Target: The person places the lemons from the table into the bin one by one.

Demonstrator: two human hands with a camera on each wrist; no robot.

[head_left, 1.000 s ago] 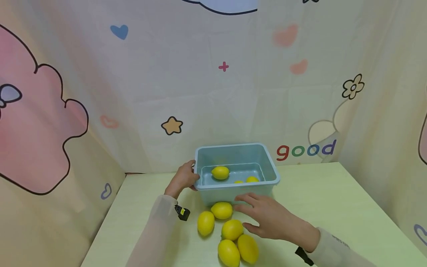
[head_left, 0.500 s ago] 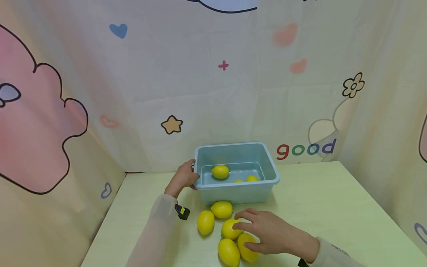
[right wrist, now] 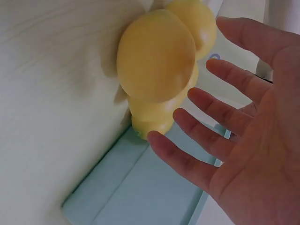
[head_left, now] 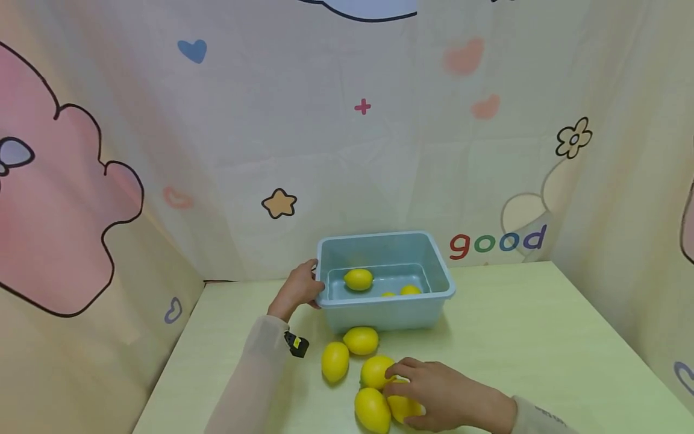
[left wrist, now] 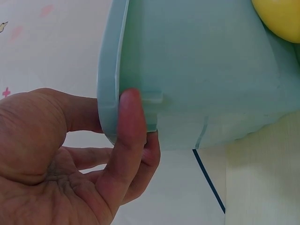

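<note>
A light blue plastic basin [head_left: 386,316] stands at the back of the table. My left hand [head_left: 300,289] grips its left rim, thumb and fingers on either side of the edge, as the left wrist view shows. Over the nearest lemons is my right hand [head_left: 447,395], its fingers spread around the right-hand lemon [head_left: 400,408], which it partly hides. In the right wrist view a gap shows between these fingers and the closest lemon [right wrist: 157,56]. Beside that lemon lie one at the front left [head_left: 372,410] and one behind [head_left: 376,371].
Two more lemons lie nearer the basin, one on the left [head_left: 335,362] and one by its front wall [head_left: 361,341]. Inside the basin are several lemons, the left one [head_left: 358,279] fully visible. A patterned curtain [head_left: 347,150] hangs behind the pale table [head_left: 515,337].
My right hand has moved from beside the basin's front down toward the viewer, and is now over the nearest lemons. The left hand and the basin have stayed in place.
</note>
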